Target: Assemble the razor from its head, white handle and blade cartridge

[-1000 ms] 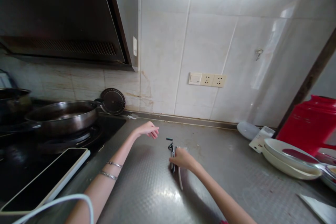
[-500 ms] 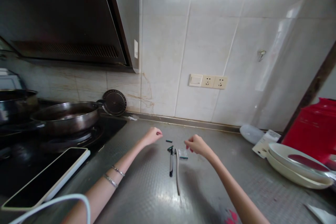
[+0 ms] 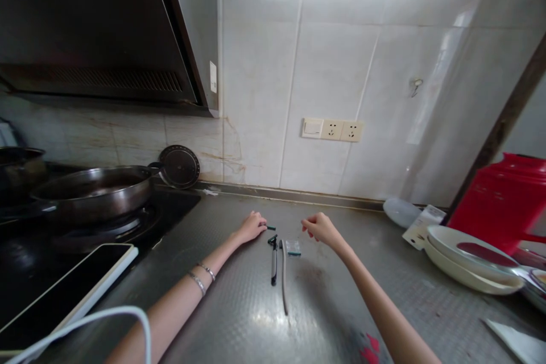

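Observation:
My left hand [image 3: 252, 226] rests low on the metal counter [image 3: 239, 307], its fingertips closed at the left end of a small dark green piece [image 3: 271, 228]. My right hand [image 3: 319, 227] hovers to the right with its fingers curled together; whatever they hold, if anything, is too small to make out. Between and below the hands lies a black and green razor [image 3: 273, 261], its head toward the wall. Beside it is a thin grey stick-like item [image 3: 284, 281]. A small clear packet [image 3: 293, 247] with a green edge lies just right of that.
At left are a pan [image 3: 96, 193] on the stove and a phone [image 3: 63, 290] with a white cable [image 3: 115, 311]. Stacked plates [image 3: 469, 259], a clear lid [image 3: 401, 212] and a red container [image 3: 501, 199] stand at right. White wall sockets [image 3: 342, 130] are above.
My left hand has come down to the counter and reached the small green piece. My right hand has hardly moved over the counter. The view has shifted slightly to the right.

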Tool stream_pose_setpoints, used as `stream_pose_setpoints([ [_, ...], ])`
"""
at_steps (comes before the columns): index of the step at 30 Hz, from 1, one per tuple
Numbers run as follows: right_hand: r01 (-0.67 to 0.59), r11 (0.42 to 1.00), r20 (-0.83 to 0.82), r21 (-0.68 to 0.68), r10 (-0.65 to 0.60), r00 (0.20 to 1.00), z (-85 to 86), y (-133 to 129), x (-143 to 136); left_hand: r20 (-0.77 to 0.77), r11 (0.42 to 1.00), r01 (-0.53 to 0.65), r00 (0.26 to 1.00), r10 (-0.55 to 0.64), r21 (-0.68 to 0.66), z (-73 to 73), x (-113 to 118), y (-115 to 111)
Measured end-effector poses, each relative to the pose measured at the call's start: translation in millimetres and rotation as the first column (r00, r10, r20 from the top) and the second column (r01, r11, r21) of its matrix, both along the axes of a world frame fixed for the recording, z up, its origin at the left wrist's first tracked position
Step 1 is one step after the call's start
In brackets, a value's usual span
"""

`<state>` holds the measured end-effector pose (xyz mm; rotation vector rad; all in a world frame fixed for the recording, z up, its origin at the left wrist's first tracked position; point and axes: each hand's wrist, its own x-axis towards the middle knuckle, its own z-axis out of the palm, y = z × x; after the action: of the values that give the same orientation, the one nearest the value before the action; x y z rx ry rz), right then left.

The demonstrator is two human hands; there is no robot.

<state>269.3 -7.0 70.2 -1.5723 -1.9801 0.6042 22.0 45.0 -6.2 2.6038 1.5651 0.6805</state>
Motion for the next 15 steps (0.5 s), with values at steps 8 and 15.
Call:
stream_pose_setpoints([
  [8,-0.003,1.000,0.031,0.010,0.003,1.000,1.1,-1.4,-1.0,0.049,0.999,0.027,0.998,-0.028,0.016,-1.8,4.6,-0.3],
  [15,-0.073,0.990,0.048,0.122,0.068,0.997,-0.9,-2.6,-2.3,0.039,0.995,0.061,0.997,-0.064,0.076,5.0,8.4,-5.6],
])
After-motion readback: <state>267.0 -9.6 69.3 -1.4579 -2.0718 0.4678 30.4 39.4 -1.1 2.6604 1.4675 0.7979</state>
